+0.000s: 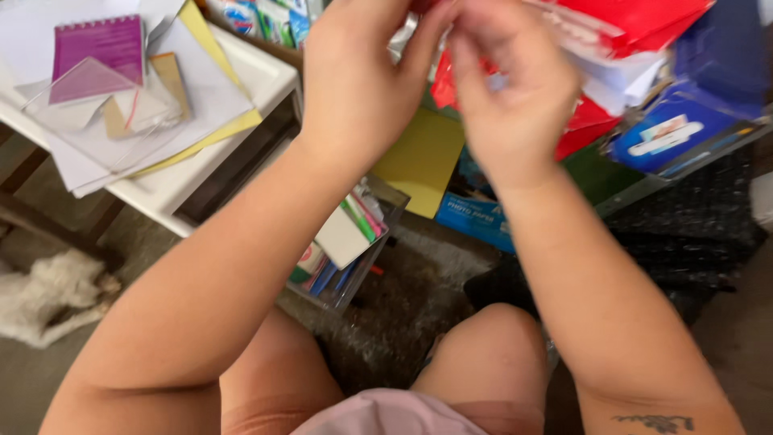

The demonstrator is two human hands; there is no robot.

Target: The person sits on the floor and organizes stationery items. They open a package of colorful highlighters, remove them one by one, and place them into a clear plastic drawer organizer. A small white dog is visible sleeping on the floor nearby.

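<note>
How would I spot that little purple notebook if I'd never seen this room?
Start at the white table at upper left, covered in loose white and yellow paper. On top of that pile, at its far left, lies the purple notebook. It is the only purple thing there, spiral-bound along its top edge, partly under a clear plastic sheet.

Between my left hand point(354, 80) and right hand point(507, 97) only a narrow gap is open, with the yellow sheet point(419, 157) showing through below it. To my right a red packet stack point(620, 48) and a blue package point(676, 129) crowd close. To my left the white table point(233, 153) is piled with papers and a purple notebook point(101, 48). Under my left forearm a clear bin point(346, 242) of pens blocks the way down. Bare rug point(403, 314) lies open between bin and knee.
</note>
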